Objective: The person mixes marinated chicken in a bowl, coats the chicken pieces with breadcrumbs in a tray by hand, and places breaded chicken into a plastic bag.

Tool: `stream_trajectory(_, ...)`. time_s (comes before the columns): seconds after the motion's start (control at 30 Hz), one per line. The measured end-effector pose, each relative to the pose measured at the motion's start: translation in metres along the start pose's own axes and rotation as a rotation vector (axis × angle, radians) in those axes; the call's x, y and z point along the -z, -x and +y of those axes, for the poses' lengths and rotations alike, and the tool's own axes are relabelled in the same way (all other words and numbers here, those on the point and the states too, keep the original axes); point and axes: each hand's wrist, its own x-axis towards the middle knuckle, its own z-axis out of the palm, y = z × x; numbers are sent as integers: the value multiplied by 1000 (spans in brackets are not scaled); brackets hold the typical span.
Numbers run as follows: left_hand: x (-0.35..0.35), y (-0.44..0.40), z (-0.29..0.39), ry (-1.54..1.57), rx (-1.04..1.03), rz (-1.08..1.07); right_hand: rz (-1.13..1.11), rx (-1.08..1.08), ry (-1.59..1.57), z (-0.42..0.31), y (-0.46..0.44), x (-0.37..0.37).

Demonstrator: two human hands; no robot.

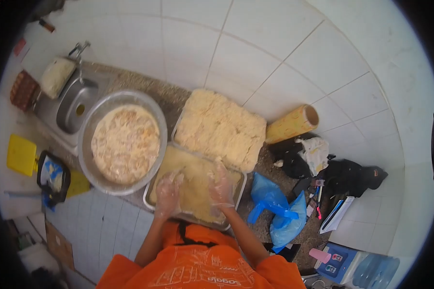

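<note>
Both hands wear clear plastic gloves with pale crumbs stuck to them. My left hand (169, 194) rests on the left part of a metal tray (243, 191), on a layer of yellowish crumbs (194, 179). Toward the tray's right side, my right hand (221, 187) lies on the same crumbs with its fingers stretched out. The fingers of both hands look extended, and I see nothing held in them. Just behind stands a second tray piled with crumb-coated pieces (219, 127). To the left is a big metal bowl (84, 161) of pieces in a creamy mixture (125, 144).
A sink (65, 113) with a tap (78, 50) lies left of the bowl. On the right are a yellow roll (291, 124), blue plastic bags (289, 224), dark cloth (352, 176) and a water dispenser (345, 260). A yellow-lidded bin (53, 176) stands at lower left.
</note>
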Motion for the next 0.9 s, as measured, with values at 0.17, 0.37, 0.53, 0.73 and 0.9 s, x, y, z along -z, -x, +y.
stream_trajectory(0.17,8,-8,11,83,71,-103,-4,-441,-177,58,9,-47)
stream_trajectory(0.37,-12,31,0,-41,18,-159,-291,-433,-18,83,-29,-110)
stream_trajectory(0.53,5,60,8,-139,-47,-267,-390,-277,-9,59,-29,-70)
stream_trajectory(0.73,-5,73,15,-228,-225,-323,-447,301,380,-44,-40,-12)
stream_trajectory(0.9,7,74,29,-114,-75,-474,-404,637,281,9,7,12)
